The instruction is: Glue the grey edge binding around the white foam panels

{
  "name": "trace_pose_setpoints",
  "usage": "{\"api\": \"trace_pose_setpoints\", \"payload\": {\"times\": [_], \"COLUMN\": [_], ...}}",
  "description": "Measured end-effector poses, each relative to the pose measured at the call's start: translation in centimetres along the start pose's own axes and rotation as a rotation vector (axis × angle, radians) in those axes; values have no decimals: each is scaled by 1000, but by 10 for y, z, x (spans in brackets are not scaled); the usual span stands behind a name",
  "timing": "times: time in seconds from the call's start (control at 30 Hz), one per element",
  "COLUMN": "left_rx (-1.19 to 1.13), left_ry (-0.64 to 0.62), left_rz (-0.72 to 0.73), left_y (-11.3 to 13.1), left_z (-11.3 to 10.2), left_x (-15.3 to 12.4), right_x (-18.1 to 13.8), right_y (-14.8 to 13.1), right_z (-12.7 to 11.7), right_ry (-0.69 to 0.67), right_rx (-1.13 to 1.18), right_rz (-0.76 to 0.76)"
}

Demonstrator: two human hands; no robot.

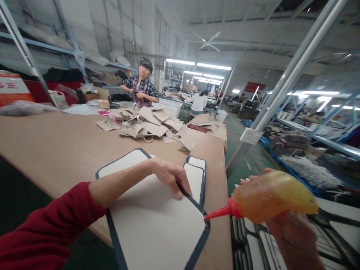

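My left hand [171, 176] reaches across a white panel with a dark border [152, 221] lying on the brown table [56, 146], and its fingers pinch the panel's dark right edge. My right hand [289, 228] grips a yellow squeeze bottle [274, 197] of glue. The bottle's red nozzle [218, 213] points left and touches the panel's right corner. More white panels with dark borders [197, 176] lie stacked just beyond my left hand.
A heap of beige bag pieces [149, 125] lies further along the table. A person in a plaid shirt [140, 90] works behind it, another person [198, 103] further back. A wire rack [281, 243] with white pieces is at lower right; metal shelving [309, 123] stands right.
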State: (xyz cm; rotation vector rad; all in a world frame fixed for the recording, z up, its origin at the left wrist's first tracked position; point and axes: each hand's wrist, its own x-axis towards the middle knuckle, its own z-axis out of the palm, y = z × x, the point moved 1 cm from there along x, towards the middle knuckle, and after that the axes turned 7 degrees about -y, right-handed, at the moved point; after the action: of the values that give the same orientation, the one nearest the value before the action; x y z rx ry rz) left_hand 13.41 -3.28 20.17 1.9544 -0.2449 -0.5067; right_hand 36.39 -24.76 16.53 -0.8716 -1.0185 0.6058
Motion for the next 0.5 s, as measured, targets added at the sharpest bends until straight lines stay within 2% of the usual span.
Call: {"api": "trace_pose_setpoints", "payload": {"times": [0.1,0.2,0.37,0.5], "left_rx": [4,5,-9,-4], "left_ry": [-10,5,35,104], "left_rz": [13,17,3,19], "left_y": [4,5,2,-5], "left_z": [0,-1,-3,-6], "left_x": [2,2,-2,-3], "right_x": [5,3,-5,-13], "right_y": [5,4,-1,1], "right_z": [-9,-5,7,10], "right_ry": [-66,-71,18,89], "right_rx": [1,11,15,20], "right_rz": [-8,7,10,27]}}
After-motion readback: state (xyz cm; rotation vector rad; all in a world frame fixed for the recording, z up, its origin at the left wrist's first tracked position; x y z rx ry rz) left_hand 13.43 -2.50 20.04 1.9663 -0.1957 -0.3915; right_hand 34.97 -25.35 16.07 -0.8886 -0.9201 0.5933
